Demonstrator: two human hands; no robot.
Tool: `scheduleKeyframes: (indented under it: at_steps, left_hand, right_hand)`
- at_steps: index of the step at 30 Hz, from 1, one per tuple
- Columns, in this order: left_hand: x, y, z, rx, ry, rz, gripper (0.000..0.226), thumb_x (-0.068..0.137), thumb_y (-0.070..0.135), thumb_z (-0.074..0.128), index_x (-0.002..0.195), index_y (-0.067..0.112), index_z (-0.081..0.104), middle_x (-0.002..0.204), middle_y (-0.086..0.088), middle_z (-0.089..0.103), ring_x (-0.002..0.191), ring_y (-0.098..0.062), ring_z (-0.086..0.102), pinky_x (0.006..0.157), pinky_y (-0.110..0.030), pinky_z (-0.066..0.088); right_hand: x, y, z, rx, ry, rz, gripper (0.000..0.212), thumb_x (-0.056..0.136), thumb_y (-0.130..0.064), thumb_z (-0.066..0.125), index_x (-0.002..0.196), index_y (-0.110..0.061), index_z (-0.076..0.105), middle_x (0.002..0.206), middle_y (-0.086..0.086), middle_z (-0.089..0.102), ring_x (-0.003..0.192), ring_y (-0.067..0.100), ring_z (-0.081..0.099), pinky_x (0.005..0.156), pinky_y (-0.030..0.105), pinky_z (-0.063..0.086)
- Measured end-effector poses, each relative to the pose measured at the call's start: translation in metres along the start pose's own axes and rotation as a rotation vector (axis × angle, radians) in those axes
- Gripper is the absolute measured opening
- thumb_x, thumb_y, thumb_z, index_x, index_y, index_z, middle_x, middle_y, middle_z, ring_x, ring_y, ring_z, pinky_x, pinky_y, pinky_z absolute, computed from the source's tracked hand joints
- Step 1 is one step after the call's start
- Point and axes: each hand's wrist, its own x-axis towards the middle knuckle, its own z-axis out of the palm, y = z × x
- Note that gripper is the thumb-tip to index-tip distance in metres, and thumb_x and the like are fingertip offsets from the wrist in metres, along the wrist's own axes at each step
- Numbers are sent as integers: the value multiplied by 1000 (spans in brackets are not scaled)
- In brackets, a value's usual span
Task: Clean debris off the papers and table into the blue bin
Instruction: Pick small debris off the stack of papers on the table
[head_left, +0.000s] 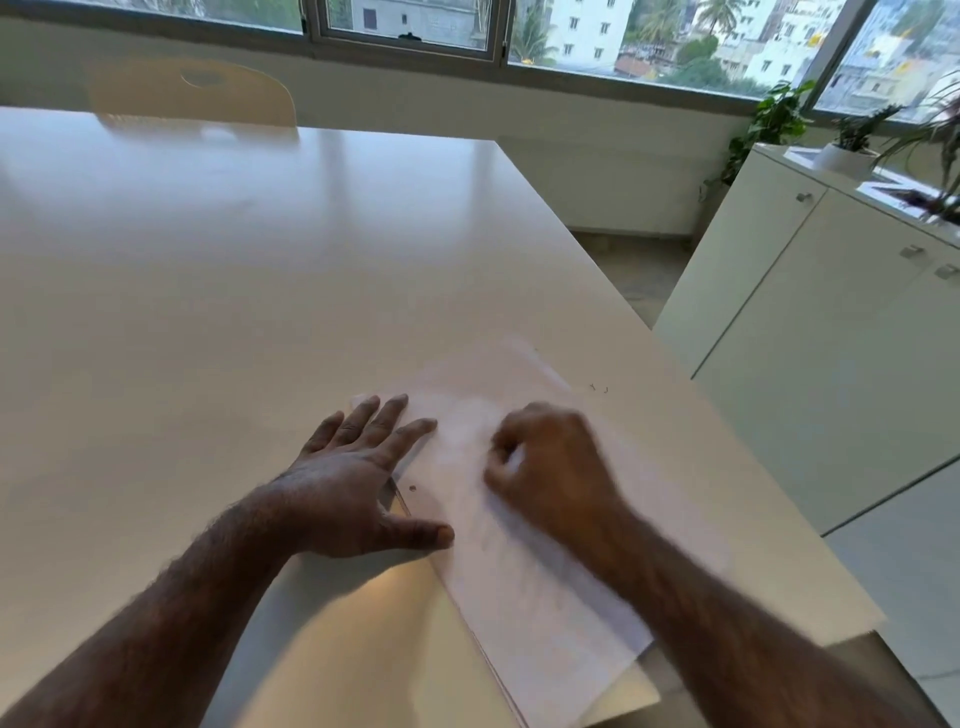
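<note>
A stack of white papers (524, 587) lies near the right front corner of the white table (218, 291). My left hand (358, 483) rests flat, fingers straight, on the left edge of the papers. My right hand (545, 467) sits on top of the papers with its fingers curled under; motion blur hides whether it holds anything. A small dark speck of debris (413, 489) lies on the paper between the hands. Tiny dark bits of debris (598, 387) lie on the table just beyond the papers' right edge. No blue bin is in view.
The table's right edge runs close to the papers. A white cabinet (810, 332) with potted plants (852, 140) stands to the right across a narrow strip of floor. A pale chair back (192, 93) stands at the far side under the windows.
</note>
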Motion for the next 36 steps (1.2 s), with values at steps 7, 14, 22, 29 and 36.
scheduleKeyframes:
  at_steps: [7, 14, 22, 29, 36]
  left_hand:
    - [1, 0, -1, -2, -13, 1, 128, 41, 103, 29, 147, 48, -17, 153, 12, -36, 137, -10, -38, 115, -36, -20]
    - [1, 1, -2, -2, -16, 1, 129, 41, 103, 29, 147, 47, -18, 152, 12, -36, 137, -11, -38, 115, -37, -20]
    - [2, 0, -2, 24, -18, -1, 123, 47, 101, 31, 146, 47, -20, 151, 12, -39, 136, -11, -40, 114, -36, -22]
    - [0, 1, -1, 26, -15, -1, 123, 47, 101, 29, 146, 47, -21, 150, 13, -40, 136, -11, -40, 113, -35, -23]
    - [1, 3, 0, 32, -31, 0, 123, 47, 101, 29, 146, 47, -21, 151, 11, -39, 136, -11, -40, 112, -34, -23]
  right_hand:
    - [10, 16, -13, -87, 16, 91, 15, 72, -24, 63, 80, -16, 73, 85, 1, 69, 79, 20, 64, 71, 22, 48]
    - [11, 10, -14, -49, -75, 86, 12, 72, -24, 65, 78, -16, 73, 79, -5, 70, 70, 11, 62, 68, 21, 51]
    - [7, 24, -17, -56, -54, 120, 21, 71, -25, 60, 81, -15, 74, 85, 3, 72, 82, 21, 67, 73, 27, 53]
    - [-7, 12, 1, 10, -74, 0, 21, 69, -26, 57, 78, -16, 74, 80, 0, 70, 73, 19, 65, 69, 29, 53]
    - [13, 36, -14, -133, 216, 184, 18, 70, -22, 56, 72, -10, 70, 75, 5, 66, 71, 26, 63, 61, 27, 45]
